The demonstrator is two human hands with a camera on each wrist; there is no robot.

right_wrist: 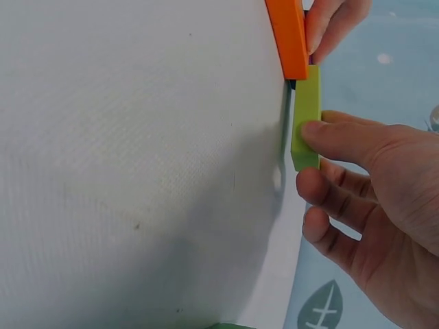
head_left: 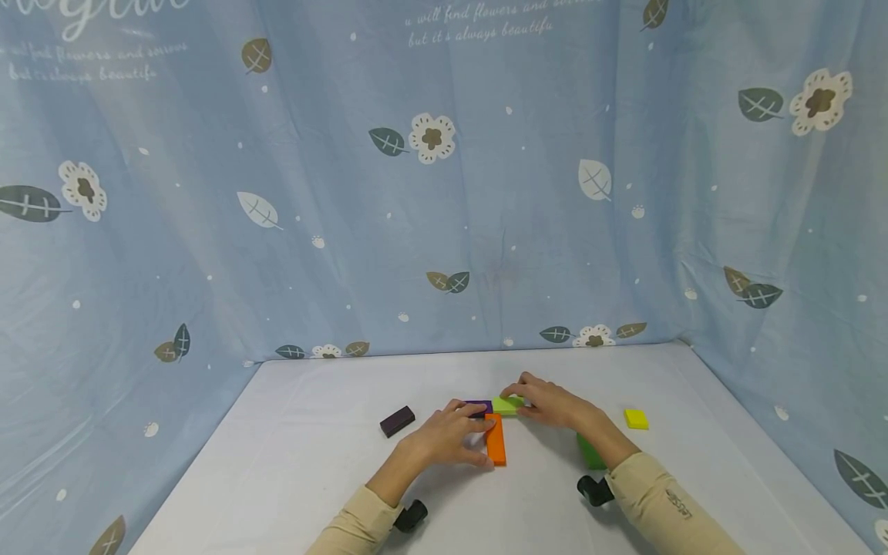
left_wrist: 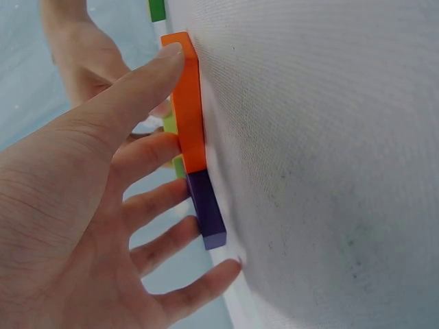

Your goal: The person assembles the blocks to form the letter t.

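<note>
The left hand [head_left: 444, 436] holds the orange block [head_left: 496, 445] lengthwise. At the orange block's far end, the right hand [head_left: 557, 405] pinches the lime block [right_wrist: 308, 99], beside the purple block [left_wrist: 209, 211].

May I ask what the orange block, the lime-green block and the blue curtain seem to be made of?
Orange block: perhaps painted wood or plastic; smooth, even colour, crisp edges.
Lime-green block: likely the same, with similarly flat, satin faces.
Blue curtain: probably thin fabric or plastic sheeting, softly sheened, judging by folds and pale highlights.
</note>
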